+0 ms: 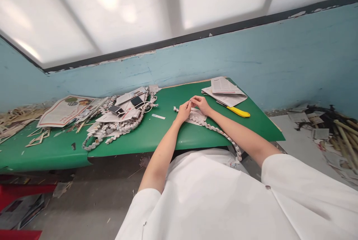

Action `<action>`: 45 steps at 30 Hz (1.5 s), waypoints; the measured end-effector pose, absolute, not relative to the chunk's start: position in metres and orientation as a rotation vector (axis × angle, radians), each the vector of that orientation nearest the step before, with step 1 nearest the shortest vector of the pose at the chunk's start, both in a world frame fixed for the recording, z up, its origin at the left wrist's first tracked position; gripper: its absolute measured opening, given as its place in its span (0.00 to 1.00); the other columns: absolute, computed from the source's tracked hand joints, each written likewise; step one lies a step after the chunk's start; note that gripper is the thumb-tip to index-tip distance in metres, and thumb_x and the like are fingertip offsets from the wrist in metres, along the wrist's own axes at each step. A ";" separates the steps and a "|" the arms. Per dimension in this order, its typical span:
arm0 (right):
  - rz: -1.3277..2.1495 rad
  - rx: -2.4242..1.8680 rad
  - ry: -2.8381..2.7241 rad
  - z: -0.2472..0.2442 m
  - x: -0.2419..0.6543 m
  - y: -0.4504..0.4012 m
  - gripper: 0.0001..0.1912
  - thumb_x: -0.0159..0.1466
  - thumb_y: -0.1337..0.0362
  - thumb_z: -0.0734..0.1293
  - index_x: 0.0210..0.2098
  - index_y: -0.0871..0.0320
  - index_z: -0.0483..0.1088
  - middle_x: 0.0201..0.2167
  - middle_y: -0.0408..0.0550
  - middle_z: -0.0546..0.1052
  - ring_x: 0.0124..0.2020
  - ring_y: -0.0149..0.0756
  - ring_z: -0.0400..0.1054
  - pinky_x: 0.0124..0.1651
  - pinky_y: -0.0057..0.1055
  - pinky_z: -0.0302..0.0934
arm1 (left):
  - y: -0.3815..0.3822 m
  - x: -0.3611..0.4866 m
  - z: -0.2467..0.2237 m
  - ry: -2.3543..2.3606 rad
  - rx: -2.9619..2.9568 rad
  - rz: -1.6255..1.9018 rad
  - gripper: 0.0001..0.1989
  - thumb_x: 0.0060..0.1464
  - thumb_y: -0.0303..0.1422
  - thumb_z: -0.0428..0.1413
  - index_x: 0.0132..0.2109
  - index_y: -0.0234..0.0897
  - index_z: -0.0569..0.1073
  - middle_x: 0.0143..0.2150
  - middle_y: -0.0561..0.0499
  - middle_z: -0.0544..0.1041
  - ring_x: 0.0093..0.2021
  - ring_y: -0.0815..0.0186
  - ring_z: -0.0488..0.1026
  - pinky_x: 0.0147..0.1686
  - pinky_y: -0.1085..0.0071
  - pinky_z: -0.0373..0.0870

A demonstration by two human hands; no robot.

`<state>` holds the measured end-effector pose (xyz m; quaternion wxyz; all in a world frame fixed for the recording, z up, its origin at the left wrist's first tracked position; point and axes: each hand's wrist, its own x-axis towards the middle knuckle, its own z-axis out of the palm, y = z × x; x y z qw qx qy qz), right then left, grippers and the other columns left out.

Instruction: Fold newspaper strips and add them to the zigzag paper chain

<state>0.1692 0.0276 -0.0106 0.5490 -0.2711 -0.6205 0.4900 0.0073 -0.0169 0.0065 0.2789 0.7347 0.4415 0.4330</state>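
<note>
My left hand [184, 111] and my right hand [200, 104] meet above the green table, fingertips pinched together. Between them is a small greyish piece, apparently paper, mostly hidden by the fingers. Just under my hands lie a flat newspaper sheet [196, 117] and a zigzag chain of folded paper strips [214, 128]. The chain runs right beneath my right forearm and hangs over the table's front edge. Its other end shows left of my left hand. A single cut paper strip [158, 116] lies farther left.
A yellow-handled knife [238, 111] lies right of my hands, before folded newspapers [227, 90]. To the left are a heap of paper chains [119, 130], dark devices with a white cable [137, 101] and wooden frames [38, 137]. A blue wall stands behind the table [134, 144].
</note>
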 end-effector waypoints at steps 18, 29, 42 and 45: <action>1.203 -0.661 -1.455 -0.006 0.170 0.026 0.21 0.58 0.45 0.76 0.31 0.57 0.75 0.25 0.43 0.74 0.28 0.34 0.65 0.35 0.34 0.65 | -0.016 0.009 0.005 1.106 1.801 1.073 0.20 0.71 0.48 0.47 0.35 0.39 0.67 0.21 0.57 0.63 0.21 0.71 0.57 0.25 0.74 0.58; 1.124 -0.683 -1.484 -0.006 0.167 0.027 0.21 0.59 0.44 0.75 0.30 0.56 0.73 0.23 0.43 0.73 0.27 0.35 0.64 0.34 0.35 0.64 | -0.013 0.008 0.002 1.075 1.753 1.078 0.20 0.70 0.49 0.47 0.36 0.39 0.67 0.20 0.58 0.63 0.19 0.72 0.56 0.24 0.74 0.58; 1.138 -0.733 -1.449 -0.007 0.168 0.029 0.25 0.60 0.43 0.74 0.24 0.55 0.66 0.20 0.41 0.68 0.24 0.32 0.60 0.31 0.33 0.60 | -0.013 0.013 0.003 1.044 1.607 1.071 0.22 0.71 0.49 0.47 0.32 0.39 0.62 0.21 0.58 0.59 0.20 0.74 0.54 0.21 0.74 0.53; 1.232 -0.704 -1.431 -0.007 0.168 0.029 0.24 0.62 0.43 0.72 0.25 0.55 0.67 0.22 0.42 0.70 0.25 0.33 0.61 0.32 0.33 0.62 | -0.012 0.015 0.007 1.008 1.490 1.046 0.21 0.71 0.48 0.47 0.32 0.40 0.59 0.21 0.59 0.56 0.19 0.74 0.52 0.20 0.74 0.51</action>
